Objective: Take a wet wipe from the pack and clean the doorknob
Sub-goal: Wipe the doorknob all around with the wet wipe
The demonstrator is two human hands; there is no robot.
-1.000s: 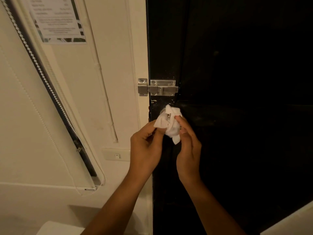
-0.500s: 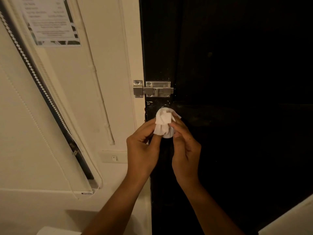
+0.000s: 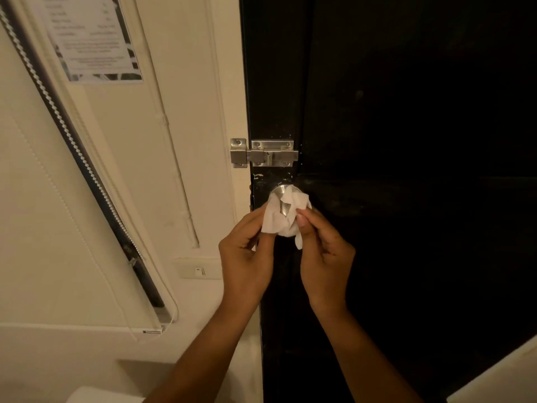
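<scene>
As the wipe (image 3: pixel 283 212) slips to bare more doorknob (image 3: pixel 279 192) metal, left hand (image 3: pixel 247 257) and right hand (image 3: pixel 325 254) both pinch it, cleaning evidently underway.

Above the knob: the slide bolt (image 3: pixel 263 155) sits just over the doorknob (image 3: pixel 279 196), so we've little room there.
Left of the knob: the door frame (image 3: pixel 232 112) runs close along the door's edge, tight for our left hand (image 3: pixel 247 257).
Right of the knob: bare dark door (image 3: pixel 406 199), wide open past our right hand (image 3: pixel 325 254).
Below the knob: our two forearms fill the way up.
</scene>
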